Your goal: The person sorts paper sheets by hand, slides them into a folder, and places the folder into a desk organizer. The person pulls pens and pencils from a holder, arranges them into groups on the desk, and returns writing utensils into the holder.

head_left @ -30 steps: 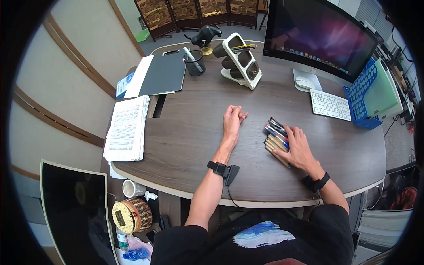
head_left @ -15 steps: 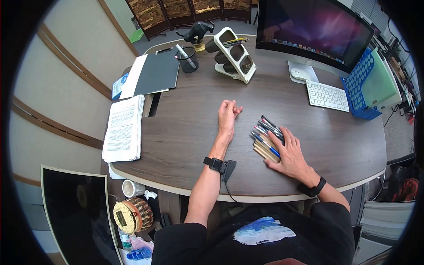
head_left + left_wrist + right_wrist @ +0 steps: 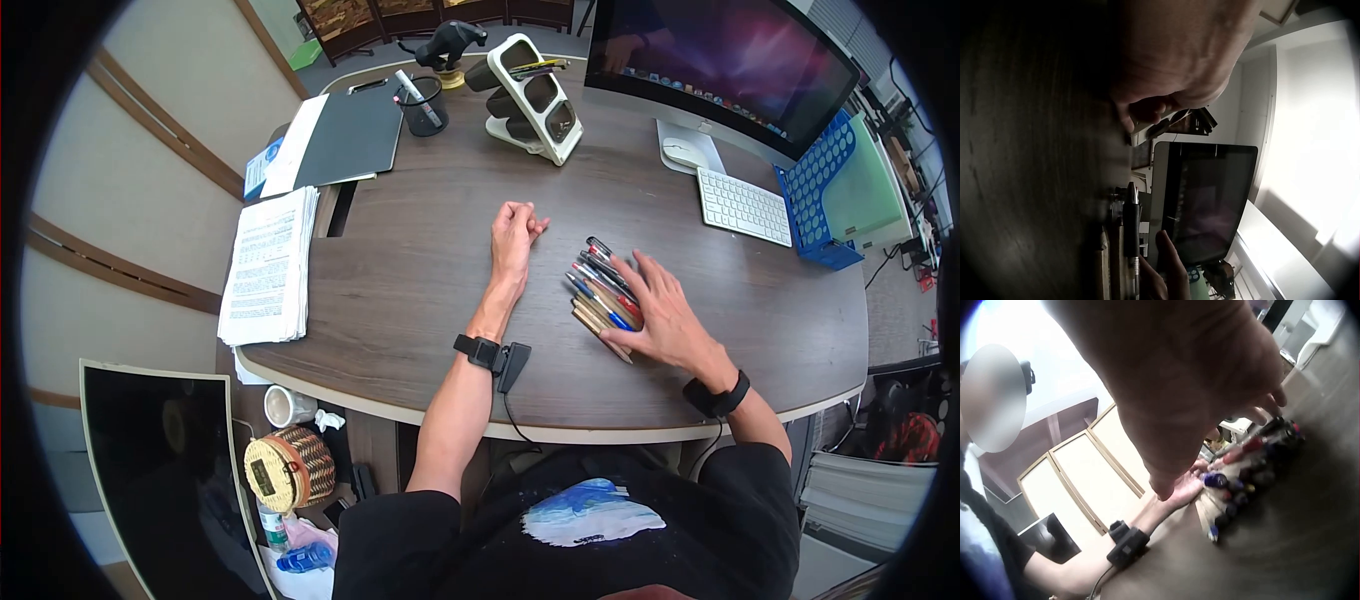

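Note:
Several pens and tan pencils lie in a loose, roughly parallel bundle on the desk. My right hand is at the right end of this bundle, its fingers spread and fairly straight, thumb beside the tan ones. In the right wrist view, the blurred pen ends face the camera below that hand. To the left of the bundle, my left hand rests on its side on the desk, fingers loosely curled and nothing in them. The left wrist view shows a black-gripped pen with its metal tip up, beside a sharpened pencil.
Toward the back stand a white-framed tilted organizer, a black mesh pen cup and a black animal figurine. A monitor, keyboard and blue file rack are on the right. A paper stack lies left.
The pens and pencils have shifted left on the desk, toward my left hand. My right hand has moved left with them, its fingers now more spread. The left hand keeps its pose.

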`<control>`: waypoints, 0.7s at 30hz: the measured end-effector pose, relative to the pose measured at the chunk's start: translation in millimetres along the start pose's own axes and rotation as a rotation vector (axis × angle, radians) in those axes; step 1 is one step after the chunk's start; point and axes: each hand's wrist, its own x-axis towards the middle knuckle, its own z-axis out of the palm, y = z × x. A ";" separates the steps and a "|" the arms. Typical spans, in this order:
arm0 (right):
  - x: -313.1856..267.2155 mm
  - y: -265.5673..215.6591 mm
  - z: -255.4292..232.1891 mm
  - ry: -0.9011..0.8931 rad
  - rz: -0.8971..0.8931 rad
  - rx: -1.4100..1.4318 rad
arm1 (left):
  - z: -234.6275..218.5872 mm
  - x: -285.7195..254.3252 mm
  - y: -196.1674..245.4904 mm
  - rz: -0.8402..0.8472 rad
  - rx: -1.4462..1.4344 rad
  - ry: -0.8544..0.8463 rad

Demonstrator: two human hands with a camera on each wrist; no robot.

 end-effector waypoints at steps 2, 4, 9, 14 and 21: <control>15.7 3.7 -13.8 0.018 -0.015 -0.008 | -0.2 0.8 -0.8 -0.001 0.006 0.004; 37.2 5.3 -28.7 0.057 -0.032 0.024 | -1.0 1.4 -1.6 0.001 0.020 -0.005; 109.4 18.0 -45.7 0.206 -0.043 0.205 | -1.4 2.2 -2.6 -0.003 0.009 0.003; 206.9 30.2 -53.0 0.397 0.052 0.349 | -1.3 2.9 -2.9 0.005 0.004 0.003; 303.5 19.6 -64.9 0.495 0.310 0.521 | 0.6 1.8 0.2 -0.008 0.015 0.009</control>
